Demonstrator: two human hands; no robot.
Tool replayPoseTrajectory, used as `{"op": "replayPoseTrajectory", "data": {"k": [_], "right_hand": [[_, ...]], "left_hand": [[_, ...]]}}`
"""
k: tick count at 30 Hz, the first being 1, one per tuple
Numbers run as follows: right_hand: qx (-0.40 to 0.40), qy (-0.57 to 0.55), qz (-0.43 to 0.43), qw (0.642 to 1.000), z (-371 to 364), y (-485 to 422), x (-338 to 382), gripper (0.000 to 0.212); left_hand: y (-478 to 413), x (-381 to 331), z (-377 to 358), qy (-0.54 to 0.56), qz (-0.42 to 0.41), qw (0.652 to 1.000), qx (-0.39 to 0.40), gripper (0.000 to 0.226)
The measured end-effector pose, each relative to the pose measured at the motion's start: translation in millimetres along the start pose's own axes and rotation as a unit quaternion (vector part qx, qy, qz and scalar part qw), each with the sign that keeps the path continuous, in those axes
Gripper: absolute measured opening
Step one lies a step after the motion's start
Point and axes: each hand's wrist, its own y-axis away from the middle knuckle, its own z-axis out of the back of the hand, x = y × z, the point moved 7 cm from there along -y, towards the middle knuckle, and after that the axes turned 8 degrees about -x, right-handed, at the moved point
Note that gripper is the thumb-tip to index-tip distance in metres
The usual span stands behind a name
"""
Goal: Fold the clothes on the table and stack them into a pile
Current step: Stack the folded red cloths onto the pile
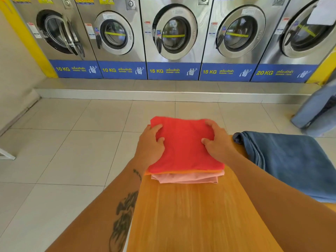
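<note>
A folded red garment (pixel 183 144) tops a small pile at the far end of the wooden table (pixel 196 215). Under it show a thin orange layer (pixel 181 173) and a folded pink garment (pixel 189 178). My left hand (pixel 151 142) grips the red garment's left edge, thumb on top. My right hand (pixel 217 140) grips its right edge the same way. A blue garment (pixel 291 160) lies unfolded on the table to the right, draped over the edge.
Several steel front-loading washers (pixel 174 33) line the far wall on a raised step; the leftmost door stands open. White tiled floor (pixel 72 142) surrounds the table. Blue-grey cloth (pixel 320 108) hangs at the far right.
</note>
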Motion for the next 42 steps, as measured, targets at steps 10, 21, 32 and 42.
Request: {"op": "replayPoseTrajectory", "data": {"k": [10,21,32,42], "right_hand": [[-0.127,-0.108,-0.081,0.983,10.9,11.0,-44.5,0.050],[-0.070,-0.178,-0.109,0.975,6.0,22.4,-30.3,0.035],[-0.109,-0.344,-0.210,0.909,-3.1,41.1,-62.3,0.023],[-0.037,-0.358,-0.236,0.903,-3.4,30.2,-92.2,0.023]], "left_hand": [[1.4,-22.8,12.7,-0.096,-0.139,0.968,-0.186,0.026],[4.2,-37.8,-84.1,-0.236,-0.203,0.946,0.086,0.051],[2.5,-39.2,-90.3,-0.271,-0.195,0.938,0.091,0.054],[-5.4,-37.3,-93.3,-0.255,-0.202,0.943,0.073,0.058]]}}
